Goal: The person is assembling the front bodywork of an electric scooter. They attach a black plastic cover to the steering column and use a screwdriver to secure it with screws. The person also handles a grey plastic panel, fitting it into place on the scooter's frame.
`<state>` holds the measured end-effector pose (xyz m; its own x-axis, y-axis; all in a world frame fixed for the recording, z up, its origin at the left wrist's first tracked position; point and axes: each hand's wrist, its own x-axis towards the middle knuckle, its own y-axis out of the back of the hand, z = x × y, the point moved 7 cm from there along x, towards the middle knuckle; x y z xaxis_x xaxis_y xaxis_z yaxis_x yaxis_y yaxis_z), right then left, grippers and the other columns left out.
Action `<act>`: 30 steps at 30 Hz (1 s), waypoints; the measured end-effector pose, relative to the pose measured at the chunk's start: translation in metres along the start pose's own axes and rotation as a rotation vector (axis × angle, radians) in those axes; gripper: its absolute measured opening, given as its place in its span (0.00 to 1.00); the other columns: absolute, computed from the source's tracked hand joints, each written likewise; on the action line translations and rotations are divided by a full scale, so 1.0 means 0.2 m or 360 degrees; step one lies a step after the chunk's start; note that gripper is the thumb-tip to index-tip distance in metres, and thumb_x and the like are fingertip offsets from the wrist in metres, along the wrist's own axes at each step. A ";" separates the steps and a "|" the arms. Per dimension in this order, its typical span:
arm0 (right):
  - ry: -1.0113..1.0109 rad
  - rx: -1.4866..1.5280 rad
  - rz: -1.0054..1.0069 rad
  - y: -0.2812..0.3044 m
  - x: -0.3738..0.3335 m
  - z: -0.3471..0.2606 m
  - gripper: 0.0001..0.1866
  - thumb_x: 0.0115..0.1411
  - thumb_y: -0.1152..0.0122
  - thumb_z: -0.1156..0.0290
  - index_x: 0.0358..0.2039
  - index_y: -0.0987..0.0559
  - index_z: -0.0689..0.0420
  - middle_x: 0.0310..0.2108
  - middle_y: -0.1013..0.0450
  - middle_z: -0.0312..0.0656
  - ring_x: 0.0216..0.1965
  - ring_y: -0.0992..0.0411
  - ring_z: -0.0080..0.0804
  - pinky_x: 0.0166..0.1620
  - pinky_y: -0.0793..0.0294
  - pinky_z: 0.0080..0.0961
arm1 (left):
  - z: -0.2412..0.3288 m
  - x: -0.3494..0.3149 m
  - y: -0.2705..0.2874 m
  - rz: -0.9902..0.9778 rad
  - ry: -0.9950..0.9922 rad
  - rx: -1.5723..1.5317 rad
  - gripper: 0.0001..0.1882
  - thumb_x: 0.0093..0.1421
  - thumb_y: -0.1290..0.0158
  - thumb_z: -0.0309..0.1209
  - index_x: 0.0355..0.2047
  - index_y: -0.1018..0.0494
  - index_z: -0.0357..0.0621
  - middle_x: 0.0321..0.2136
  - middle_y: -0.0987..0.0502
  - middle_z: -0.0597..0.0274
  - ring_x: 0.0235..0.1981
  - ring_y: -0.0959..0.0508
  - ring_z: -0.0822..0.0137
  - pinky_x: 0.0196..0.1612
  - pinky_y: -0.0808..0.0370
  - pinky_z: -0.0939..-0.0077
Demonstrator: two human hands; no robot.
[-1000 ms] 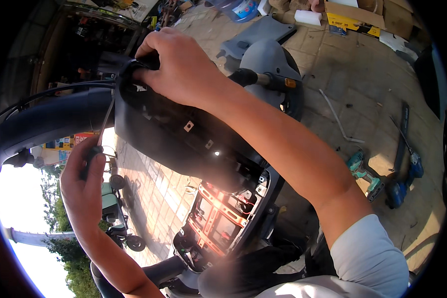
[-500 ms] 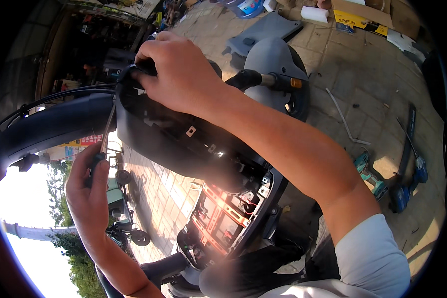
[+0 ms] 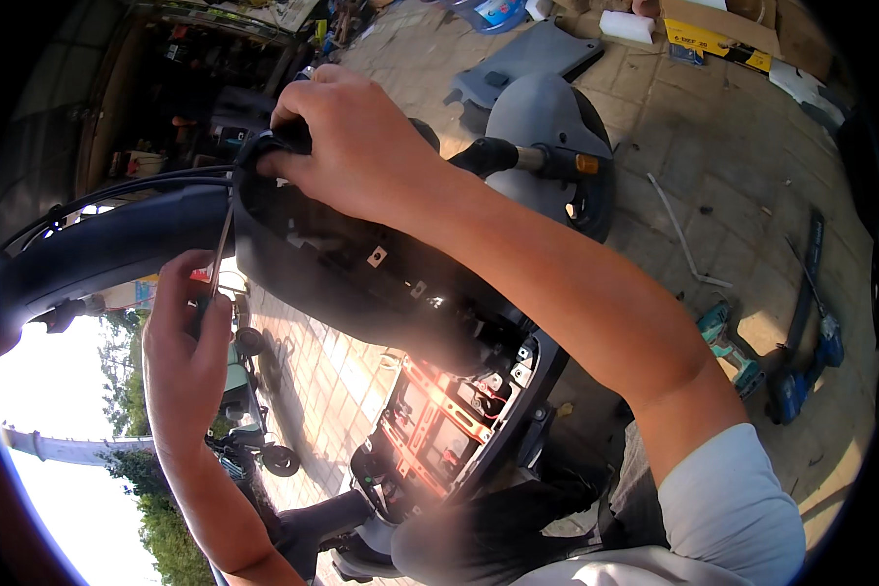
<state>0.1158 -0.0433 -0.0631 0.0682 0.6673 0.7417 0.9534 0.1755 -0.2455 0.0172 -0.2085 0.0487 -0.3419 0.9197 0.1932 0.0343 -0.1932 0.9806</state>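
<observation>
A screwdriver (image 3: 222,252) is gripped in my left hand (image 3: 184,337), its dark handle mostly hidden by the fingers. Its thin metal shaft points up to the left end of a dark plastic shell (image 3: 298,283) on a partly dismantled scooter; the tip's contact point is not clear. My right hand (image 3: 347,146) pinches the shell's upper left rim, with the thumb inside and the fingers over the edge. Below the shell an open bay shows an orange-lit metal frame (image 3: 439,415) and wiring. Black cables (image 3: 137,184) run leftward from the rim, above a thick black tube (image 3: 117,239).
Right of the scooter, a teal power tool (image 3: 728,352), a blue power tool (image 3: 806,371) and a bent pale strip (image 3: 679,230) lie on the paving. A grey panel (image 3: 527,63) and a cardboard box (image 3: 723,29) are at the back. Another small vehicle (image 3: 254,430) stands lower left.
My left hand has moved up and slightly right along with the screwdriver, nearer the shell. My right hand keeps its hold on the rim; the whole view has shifted slightly.
</observation>
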 end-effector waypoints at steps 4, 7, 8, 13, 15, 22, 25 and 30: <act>-0.0016 0.0012 0.0023 0.00 0.00 0.00 0.19 0.45 0.24 0.64 0.33 0.21 0.62 0.33 0.26 0.51 0.39 0.26 0.50 0.43 0.26 0.38 | 0.12 0.04 -0.08 -0.0052 -0.0005 -0.0170 0.26 0.65 0.53 0.24 0.63 0.37 0.45 0.30 0.25 0.63 0.23 0.27 0.78 0.27 0.32 0.82; -0.0026 0.0001 0.0032 0.00 0.00 0.00 0.19 0.45 0.23 0.65 0.33 0.21 0.62 0.33 0.26 0.51 0.40 0.26 0.51 0.43 0.26 0.38 | 0.14 0.08 -0.09 -0.0043 0.0023 -0.0046 0.25 0.65 0.54 0.24 0.64 0.35 0.45 0.25 0.27 0.65 0.21 0.31 0.80 0.25 0.35 0.83; -0.0034 -0.0006 0.0033 0.00 0.00 0.00 0.19 0.45 0.23 0.65 0.33 0.21 0.62 0.33 0.26 0.51 0.40 0.26 0.51 0.44 0.26 0.39 | 0.14 0.09 -0.08 -0.0048 0.0066 -0.0118 0.25 0.65 0.54 0.24 0.64 0.34 0.45 0.24 0.27 0.66 0.21 0.31 0.81 0.25 0.35 0.83; -0.0063 -0.0006 -0.0012 -0.01 -0.01 0.00 0.22 0.46 0.24 0.63 0.37 0.21 0.62 0.37 0.27 0.53 0.43 0.28 0.53 0.45 0.26 0.42 | 0.12 0.10 -0.06 -0.0123 0.0039 -0.0107 0.24 0.66 0.55 0.24 0.63 0.32 0.47 0.22 0.29 0.67 0.21 0.34 0.82 0.24 0.36 0.84; -0.0076 -0.0008 -0.0015 -0.01 -0.02 0.01 0.22 0.46 0.24 0.63 0.37 0.21 0.61 0.37 0.27 0.52 0.43 0.28 0.53 0.45 0.26 0.42 | 0.10 0.10 -0.06 -0.0200 0.0063 -0.0167 0.25 0.66 0.55 0.24 0.63 0.32 0.46 0.22 0.29 0.67 0.21 0.33 0.81 0.25 0.36 0.84; -0.0062 -0.0008 -0.0074 0.00 0.00 0.00 0.18 0.48 0.26 0.65 0.34 0.21 0.62 0.34 0.25 0.50 0.37 0.25 0.49 0.42 0.26 0.37 | 0.11 0.10 -0.01 -0.0216 -0.0151 0.0024 0.23 0.63 0.56 0.21 0.59 0.30 0.45 0.26 0.24 0.57 0.28 0.24 0.70 0.35 0.27 0.74; -0.0019 -0.0043 -0.0068 0.01 0.00 -0.01 0.19 0.47 0.25 0.65 0.35 0.21 0.61 0.34 0.26 0.50 0.39 0.26 0.50 0.42 0.27 0.38 | 0.12 0.09 0.01 -0.0163 -0.0164 0.0108 0.20 0.65 0.56 0.22 0.57 0.29 0.46 0.27 0.22 0.53 0.29 0.22 0.66 0.37 0.26 0.71; -0.0082 0.0054 -0.0143 0.02 -0.01 -0.01 0.19 0.47 0.25 0.69 0.36 0.22 0.62 0.34 0.29 0.51 0.41 0.28 0.51 0.43 0.27 0.40 | 0.15 0.09 0.05 0.0159 0.0004 -0.0118 0.16 0.65 0.50 0.30 0.52 0.26 0.42 0.27 0.23 0.54 0.28 0.23 0.66 0.35 0.27 0.73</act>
<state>0.1190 -0.0449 -0.0646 -0.0333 0.6839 0.7288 0.9443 0.2603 -0.2012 0.0406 -0.1836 0.0630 -0.3425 0.8937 0.2899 -0.0011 -0.3089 0.9511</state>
